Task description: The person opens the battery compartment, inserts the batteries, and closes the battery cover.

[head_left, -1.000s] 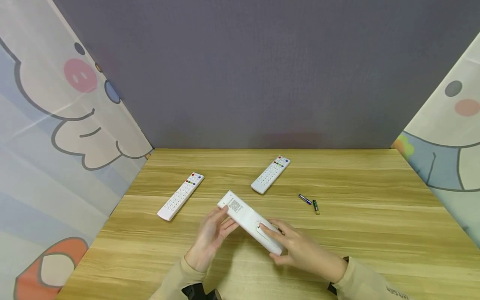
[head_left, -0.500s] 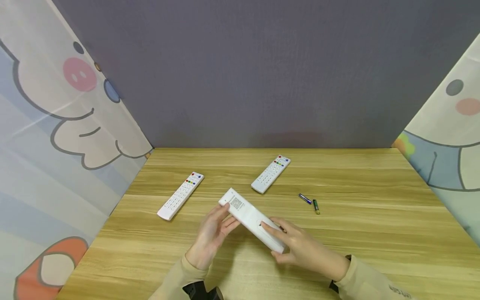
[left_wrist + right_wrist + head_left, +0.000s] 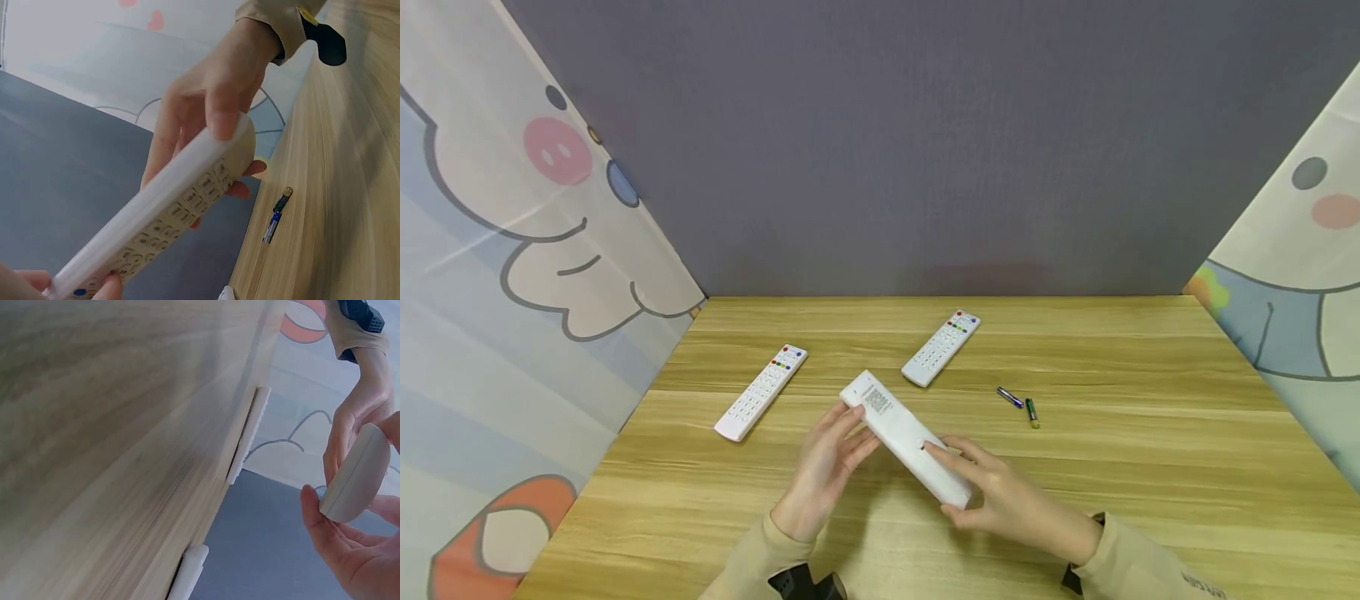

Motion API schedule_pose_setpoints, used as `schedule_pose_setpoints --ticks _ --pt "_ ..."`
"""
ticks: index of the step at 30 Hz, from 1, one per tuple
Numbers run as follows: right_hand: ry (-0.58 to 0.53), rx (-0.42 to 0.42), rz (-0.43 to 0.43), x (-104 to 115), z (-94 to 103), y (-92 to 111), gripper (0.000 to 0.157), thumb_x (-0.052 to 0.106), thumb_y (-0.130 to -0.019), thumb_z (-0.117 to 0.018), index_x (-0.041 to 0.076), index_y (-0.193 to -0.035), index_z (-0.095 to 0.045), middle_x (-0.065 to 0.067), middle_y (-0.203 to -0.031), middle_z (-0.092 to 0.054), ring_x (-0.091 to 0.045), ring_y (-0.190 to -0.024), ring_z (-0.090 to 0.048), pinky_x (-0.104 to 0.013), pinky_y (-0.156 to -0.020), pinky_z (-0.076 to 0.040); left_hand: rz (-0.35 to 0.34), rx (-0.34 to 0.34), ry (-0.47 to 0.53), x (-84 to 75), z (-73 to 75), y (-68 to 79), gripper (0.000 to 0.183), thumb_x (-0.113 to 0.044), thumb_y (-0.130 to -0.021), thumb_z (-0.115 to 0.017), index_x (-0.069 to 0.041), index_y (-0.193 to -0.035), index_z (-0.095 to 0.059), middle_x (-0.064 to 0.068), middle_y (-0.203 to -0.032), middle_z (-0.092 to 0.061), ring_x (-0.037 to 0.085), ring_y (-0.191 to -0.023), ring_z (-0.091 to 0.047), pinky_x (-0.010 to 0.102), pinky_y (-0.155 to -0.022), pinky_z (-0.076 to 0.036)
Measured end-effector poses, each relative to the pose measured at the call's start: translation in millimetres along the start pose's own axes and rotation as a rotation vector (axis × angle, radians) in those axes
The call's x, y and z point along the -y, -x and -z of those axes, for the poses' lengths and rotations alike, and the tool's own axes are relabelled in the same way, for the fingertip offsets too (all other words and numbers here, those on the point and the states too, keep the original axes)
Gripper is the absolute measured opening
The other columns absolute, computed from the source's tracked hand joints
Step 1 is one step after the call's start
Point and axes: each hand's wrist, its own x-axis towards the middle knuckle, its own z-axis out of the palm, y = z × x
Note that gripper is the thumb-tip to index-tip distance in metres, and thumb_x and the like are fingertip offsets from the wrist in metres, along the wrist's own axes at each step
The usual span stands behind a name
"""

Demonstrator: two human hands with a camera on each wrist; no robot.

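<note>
Both hands hold a white remote control (image 3: 901, 431) above the table, its back with a printed code facing up. In the left wrist view the buttons of this remote (image 3: 181, 209) point downward. My left hand (image 3: 822, 475) pinches the far-left end between thumb and fingers. My right hand (image 3: 1000, 496) grips the near-right end, one fingertip on the back beside a small dark notch. In the right wrist view the rounded end of the remote (image 3: 359, 478) sits between the right hand's fingers (image 3: 325, 534). The blue battery (image 3: 1010, 397) and green battery (image 3: 1032, 413) lie right of it.
A second white remote (image 3: 762, 392) lies button-side up on the wooden table (image 3: 1120, 467) at left. Another remote (image 3: 941, 349) lies button-side up farther back. A grey panel (image 3: 955, 150) rises behind the table, with cartoon-printed sheets (image 3: 550, 292) at the sides.
The held remote has tilted a little, its code end shifting slightly up and right in the head view. Both hands keep their hold. The batteries and other remotes stay put.
</note>
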Motion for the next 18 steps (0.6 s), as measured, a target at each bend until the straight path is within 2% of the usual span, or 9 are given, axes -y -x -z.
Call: schedule_pose_setpoints --ticks 3,6,10,13,18 --pt "-0.050 -0.019 -0.011 0.8 0.3 -0.4 0.062 0.022 -0.072 -0.070 0.004 -0.127 -0.047 -0.015 -0.118 -0.050 -0.015 -0.082 -0.057 -0.010 -0.067 -0.049 -0.030 -0.003 -0.021 0.4 -1.3 0.7 0.055 -0.006 -0.087 -0.051 0.006 -0.133 -0.023 0.014 -0.112 -0.051 0.022 -0.095 -0.057 0.034 -0.090 -0.046" --pt "-0.107 -0.026 -0.045 3.0 1.1 -0.8 0.063 0.019 -0.071 -0.071 0.004 -0.127 -0.046 -0.016 -0.118 -0.050 -0.017 -0.084 -0.058 -0.014 -0.069 -0.051 -0.074 0.006 -0.042 1.3 -2.8 1.0 0.052 -0.002 -0.085 -0.050 0.006 -0.131 -0.026 0.011 -0.107 -0.055 0.019 -0.092 -0.058 0.035 -0.089 -0.046" --pt "-0.197 -0.008 -0.127 7.4 3.1 -1.5 0.064 0.015 -0.070 -0.072 0.007 -0.128 -0.046 -0.014 -0.120 -0.050 -0.016 -0.089 -0.056 -0.019 -0.067 -0.052 -0.125 0.023 -0.058 1.9 -5.2 1.1 0.051 0.001 -0.083 -0.052 0.005 -0.129 -0.031 0.011 -0.106 -0.056 0.018 -0.092 -0.058 0.035 -0.090 -0.046" --pt "-0.288 0.013 -0.202 10.1 4.6 -1.9 0.064 0.013 -0.071 -0.072 0.008 -0.129 -0.045 -0.014 -0.122 -0.049 -0.014 -0.092 -0.053 -0.021 -0.066 -0.053 -0.153 0.039 -0.084 1.7 -6.9 1.6 0.053 0.000 -0.082 -0.054 0.003 -0.130 -0.031 0.015 -0.112 -0.052 0.020 -0.095 -0.056 0.034 -0.090 -0.046" --pt "-0.450 0.037 -0.295 11.5 5.8 -2.1 0.063 0.011 -0.075 -0.069 0.009 -0.131 -0.042 -0.017 -0.122 -0.048 -0.010 -0.093 -0.051 -0.025 -0.073 -0.053 -0.183 0.058 -0.138 1.8 -9.3 1.9 0.058 -0.003 -0.082 -0.055 0.002 -0.133 -0.027 0.022 -0.119 -0.046 0.019 -0.096 -0.055 0.033 -0.090 -0.046"
